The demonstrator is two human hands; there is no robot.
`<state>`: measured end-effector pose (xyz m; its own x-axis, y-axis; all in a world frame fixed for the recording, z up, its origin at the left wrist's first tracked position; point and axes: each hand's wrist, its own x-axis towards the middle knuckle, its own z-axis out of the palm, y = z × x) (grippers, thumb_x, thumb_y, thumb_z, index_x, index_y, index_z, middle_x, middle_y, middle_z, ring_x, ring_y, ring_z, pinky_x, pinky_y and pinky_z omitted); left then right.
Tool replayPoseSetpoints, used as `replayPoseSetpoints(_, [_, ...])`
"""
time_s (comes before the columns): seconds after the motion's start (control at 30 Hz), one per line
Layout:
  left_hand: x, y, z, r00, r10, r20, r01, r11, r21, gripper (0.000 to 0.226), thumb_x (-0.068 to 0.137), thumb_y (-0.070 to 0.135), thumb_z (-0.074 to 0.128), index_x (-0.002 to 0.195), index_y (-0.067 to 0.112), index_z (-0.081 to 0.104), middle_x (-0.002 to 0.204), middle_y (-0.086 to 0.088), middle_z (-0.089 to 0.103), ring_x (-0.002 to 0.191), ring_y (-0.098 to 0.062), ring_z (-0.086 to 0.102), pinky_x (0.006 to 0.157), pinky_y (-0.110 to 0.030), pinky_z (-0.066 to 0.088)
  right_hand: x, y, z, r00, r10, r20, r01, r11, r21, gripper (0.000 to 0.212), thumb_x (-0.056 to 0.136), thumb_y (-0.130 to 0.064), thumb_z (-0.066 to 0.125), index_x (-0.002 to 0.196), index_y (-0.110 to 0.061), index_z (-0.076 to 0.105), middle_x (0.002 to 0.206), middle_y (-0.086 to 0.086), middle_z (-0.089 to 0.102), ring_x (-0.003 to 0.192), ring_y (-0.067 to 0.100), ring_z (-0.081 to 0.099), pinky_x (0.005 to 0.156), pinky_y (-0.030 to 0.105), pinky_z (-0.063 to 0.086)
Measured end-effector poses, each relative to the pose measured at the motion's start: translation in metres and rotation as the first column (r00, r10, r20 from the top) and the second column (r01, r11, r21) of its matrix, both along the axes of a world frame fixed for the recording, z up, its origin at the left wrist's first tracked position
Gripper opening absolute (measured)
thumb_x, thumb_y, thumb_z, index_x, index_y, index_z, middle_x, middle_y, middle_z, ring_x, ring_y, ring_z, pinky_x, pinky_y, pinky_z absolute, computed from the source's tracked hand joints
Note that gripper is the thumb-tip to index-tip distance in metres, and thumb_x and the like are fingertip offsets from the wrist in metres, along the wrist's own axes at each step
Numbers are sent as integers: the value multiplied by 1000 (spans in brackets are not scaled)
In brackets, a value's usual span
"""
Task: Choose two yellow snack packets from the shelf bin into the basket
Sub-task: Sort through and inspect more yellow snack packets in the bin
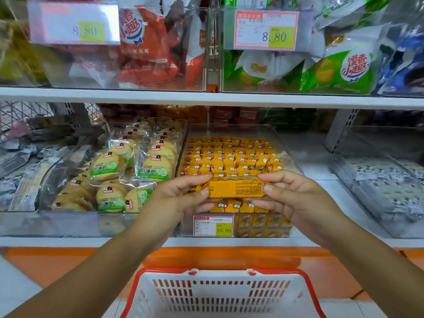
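Gripped yellow snack packet [234,188] by both ends with left hand [181,200] and right hand [291,193] over shelf bin [289,152]; could have slipped from fingertip pinches and missed basket [220,270].

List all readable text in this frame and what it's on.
"8.80": upper left tag, faint.
"8.80": upper right tag.
"15.80": bin tag.
"煎薄脆": biscuit packets.
"馍香小趣": green bag.
Held packet print and the tags' small lines: too small to read.
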<state>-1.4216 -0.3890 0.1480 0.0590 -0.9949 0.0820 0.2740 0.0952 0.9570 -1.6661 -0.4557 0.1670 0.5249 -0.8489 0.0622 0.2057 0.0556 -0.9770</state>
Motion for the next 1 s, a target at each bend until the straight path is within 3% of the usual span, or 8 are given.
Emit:
replayPoseSetpoints(0.2, [9,3,-1,989,-135,62,134,991,14,47,80,8,70,124,25,68,126,-2,69,110,-28,70,83,-26,58,-3,-5,-2,1000,20,21,-21,999,46,37,82,-11,64,118,-8,68,113,24,71,105,38,70,81,31,60])
replayPoseSetpoints(0.37, [0,4,-1,983,64,170,-66,998,7,36,80,24,66,116,18,71,103,-8,77,95,-25,75,72,-26,61,-2,0,-5,991,-83,-106,76,995,-62,41,75,-23,71,114,-13,67,101,18,75,95,34,74,75,30,61])
replayPoseSetpoints(0.57, [-16,9,-3,981,144,126,-146,989,7,16,96,13,57,95,13,73,96,0,77,95,-20,74,80,-25,59,5,6,-5,971,-197,-135,187,979,-83,43,68,-38,72,87,0,67,105,6,76,96,25,74,108,52,43])
replayPoseSetpoints(0.67, [-23,12,-1,985,154,79,-156,987,24,19,99,8,53,104,16,70,100,0,76,92,-23,75,77,-25,59,7,10,-4,971,-216,-105,205,973,-107,19,70,-35,71,77,-18,68,97,4,76,87,27,75,101,50,48])
replayPoseSetpoints(0.73, [-22,14,1,978,197,64,-198,980,0,21,95,11,60,112,22,66,97,-1,73,87,-25,75,80,-33,60,6,10,-5,966,-251,-69,238,959,-152,15,72,-31,72,82,-21,65,100,6,76,82,31,75,85,44,57])
replayPoseSetpoints(0.83, [-22,15,4,978,205,28,-204,978,-37,17,85,18,69,100,26,65,95,-6,74,86,-32,75,73,-33,61,6,12,-4,963,-265,-51,249,944,-215,11,83,-18,70,80,-25,63,107,5,74,77,34,75,68,30,59])
replayPoseSetpoints(0.93, [-23,15,3,972,225,67,-222,974,-49,15,90,13,65,85,25,73,90,-5,76,84,-29,75,66,-26,60,6,13,-4,955,-279,-103,249,939,-238,5,84,-26,69,82,-31,70,106,-1,75,74,31,75,73,32,58])
replayPoseSetpoints(1.0, [-21,14,3,970,227,81,-225,974,-43,10,88,17,67,91,20,75,89,-6,76,84,-27,75,65,-23,59,4,12,-5,962,-244,-119,216,953,-212,19,70,-40,74,87,-33,73,103,-1,76,78,30,75,82,37,55])
